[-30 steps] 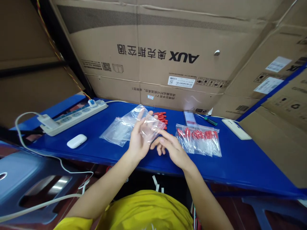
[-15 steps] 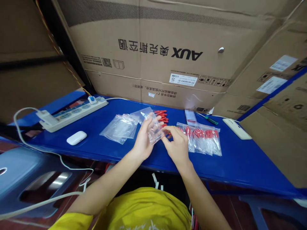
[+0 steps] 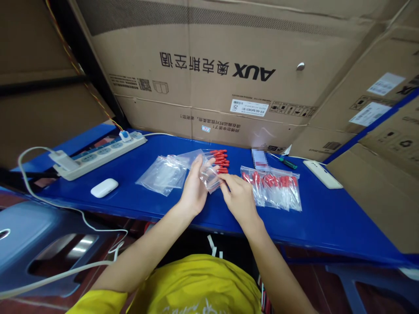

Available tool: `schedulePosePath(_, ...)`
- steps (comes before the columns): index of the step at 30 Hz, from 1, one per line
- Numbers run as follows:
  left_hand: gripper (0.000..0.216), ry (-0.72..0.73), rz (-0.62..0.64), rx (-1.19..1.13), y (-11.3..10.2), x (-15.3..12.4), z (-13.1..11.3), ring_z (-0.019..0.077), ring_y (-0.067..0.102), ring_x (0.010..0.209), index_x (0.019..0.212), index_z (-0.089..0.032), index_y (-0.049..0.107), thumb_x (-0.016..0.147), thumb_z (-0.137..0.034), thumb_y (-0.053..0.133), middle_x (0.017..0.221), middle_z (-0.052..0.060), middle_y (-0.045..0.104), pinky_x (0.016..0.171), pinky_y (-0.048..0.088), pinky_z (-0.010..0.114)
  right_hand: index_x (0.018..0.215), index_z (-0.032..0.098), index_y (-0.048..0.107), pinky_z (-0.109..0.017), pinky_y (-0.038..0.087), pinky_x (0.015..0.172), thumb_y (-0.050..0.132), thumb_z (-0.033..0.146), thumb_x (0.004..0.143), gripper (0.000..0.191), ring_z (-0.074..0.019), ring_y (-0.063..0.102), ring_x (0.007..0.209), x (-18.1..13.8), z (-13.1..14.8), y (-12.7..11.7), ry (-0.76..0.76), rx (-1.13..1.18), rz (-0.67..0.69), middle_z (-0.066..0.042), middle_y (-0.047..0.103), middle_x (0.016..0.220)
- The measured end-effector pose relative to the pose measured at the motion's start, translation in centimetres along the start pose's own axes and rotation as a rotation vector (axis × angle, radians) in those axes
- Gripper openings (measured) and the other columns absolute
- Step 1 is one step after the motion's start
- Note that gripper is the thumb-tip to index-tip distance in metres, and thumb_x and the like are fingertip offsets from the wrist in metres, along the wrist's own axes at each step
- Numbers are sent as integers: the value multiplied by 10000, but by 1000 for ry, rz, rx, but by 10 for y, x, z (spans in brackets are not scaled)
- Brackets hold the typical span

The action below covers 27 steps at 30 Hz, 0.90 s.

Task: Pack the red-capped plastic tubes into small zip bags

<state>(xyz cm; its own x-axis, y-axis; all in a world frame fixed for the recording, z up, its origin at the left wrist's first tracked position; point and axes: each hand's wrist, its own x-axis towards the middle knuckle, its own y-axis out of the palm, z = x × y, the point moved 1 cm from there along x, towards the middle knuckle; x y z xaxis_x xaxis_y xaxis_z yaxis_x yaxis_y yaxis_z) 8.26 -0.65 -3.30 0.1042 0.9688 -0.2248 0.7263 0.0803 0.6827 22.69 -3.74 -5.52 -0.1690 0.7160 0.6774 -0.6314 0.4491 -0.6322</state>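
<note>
My left hand holds a small clear plastic bag above the blue table, fingers curled around its edge. My right hand pinches the same bag's lower right corner. Just behind the hands lies a loose cluster of small red pieces. A pile of empty clear bags lies left of my left hand. To the right of my right hand lie filled bags of red pieces.
A white power strip with plugged cables and a white earbud case lie at the left. A green screwdriver and a white phone-like device lie at the back right. Large cardboard boxes wall the table's back and right.
My right hand rose from the table edge and closed on the bag's corner. The bag came clear of the empty pile and now sits between both hands.
</note>
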Motion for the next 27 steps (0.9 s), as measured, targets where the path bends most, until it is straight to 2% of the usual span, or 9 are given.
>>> schedulePosePath(2,477,3,52,32,1,-1,-1,302,685,1332,1348,-316,599,990,-609,713,1546,91,655,940,650,421,1154,218,772,-374,615,860,555,103,1010,285,-254,792,922,-1,-1,1,31,33,-8,-84,842,1053)
schedulePosePath(5,613,10,246,94,2,-3,-2,338,620,1422,1339,-291,627,902,-691,781,1533,129,647,1061,608,497,1141,216,769,-360,635,801,582,112,970,273,-229,782,812,0,-3,-1,170,80,-111,-75,834,1021)
schedulePosePath(7,677,32,381,219,1,-4,-1,342,594,1446,1366,-286,640,822,-595,897,1511,132,650,1149,545,534,1109,214,765,-348,646,756,613,148,956,226,-217,772,763,2,-3,-4,271,111,-207,-73,829,1006)
schedulePosePath(9,729,105,443,430,-1,-4,2,339,603,1422,1387,-286,656,749,-437,977,1495,133,651,1190,499,548,1076,215,760,-338,653,713,633,184,944,186,-214,770,741,4,-2,-8,347,132,-283,-72,824,981)
schedulePosePath(11,659,250,426,656,-5,-1,4,327,645,1335,1352,-266,684,759,-343,960,1469,143,649,1149,525,540,1052,213,757,-333,658,683,641,207,937,163,-211,769,724,5,-2,-10,382,152,-310,-74,818,966)
schedulePosePath(13,484,441,384,831,-7,0,4,304,686,1225,1285,-241,703,844,-334,879,1422,149,651,1044,585,499,1041,212,753,-329,663,673,643,219,942,149,-206,767,719,6,-2,-11,384,175,-296,-77,814,971)
schedulePosePath(17,227,768,334,1101,-6,-3,0,274,716,1078,1148,-243,701,944,-320,764,1164,93,738,973,586,440,1043,219,746,-323,668,678,657,223,945,132,-207,775,747,6,-1,-9,359,218,-254,-69,809,943)
schedulePosePath(21,77,887,289,1218,-8,-6,-1,255,737,981,1050,-255,694,988,-273,652,1037,61,781,937,570,402,1059,230,752,-319,668,679,683,228,924,152,-204,768,754,5,-1,-7,359,251,-233,-53,803,913)
schedulePosePath(27,195,935,167,1336,-12,-5,2,228,714,818,1070,-266,642,893,-183,639,914,23,755,804,547,359,1106,221,754,-289,633,655,673,190,885,238,-171,711,718,6,-4,-8,420,280,-253,-43,766,905)
